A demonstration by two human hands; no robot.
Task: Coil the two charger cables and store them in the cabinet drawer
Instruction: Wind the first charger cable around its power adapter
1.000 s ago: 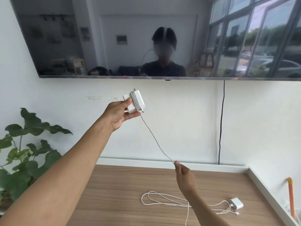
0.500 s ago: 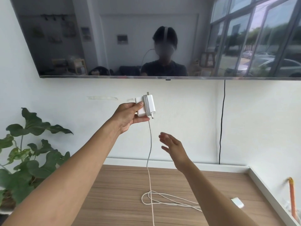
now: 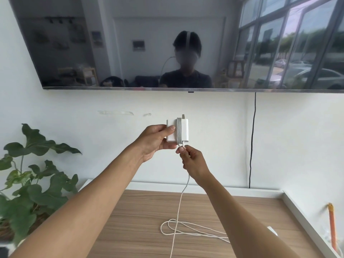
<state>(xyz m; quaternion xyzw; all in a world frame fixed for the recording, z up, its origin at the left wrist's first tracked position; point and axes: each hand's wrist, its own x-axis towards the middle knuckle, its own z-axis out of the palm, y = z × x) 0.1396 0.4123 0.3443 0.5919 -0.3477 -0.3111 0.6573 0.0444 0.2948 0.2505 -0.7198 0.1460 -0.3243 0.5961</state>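
Observation:
My left hand holds a white charger brick up in front of the wall, with several turns of its white cable wound around it. Just below the brick, my right hand pinches that cable, and the rest of it hangs down to the wooden cabinet top and runs off the bottom edge. A second white cable lies in loose loops on the cabinet top. Its charger brick shows only as a white corner behind my right forearm. No drawer is in view.
A large wall-mounted TV hangs above my hands. A black cord runs down the wall at the right. A leafy potted plant stands at the left. An orange stick-like object stands at the far right past the white rim.
My left hand carried the brick to the right and turned it more square to me. My right hand let go of the cable low down, rose, and now pinches it just under the brick.

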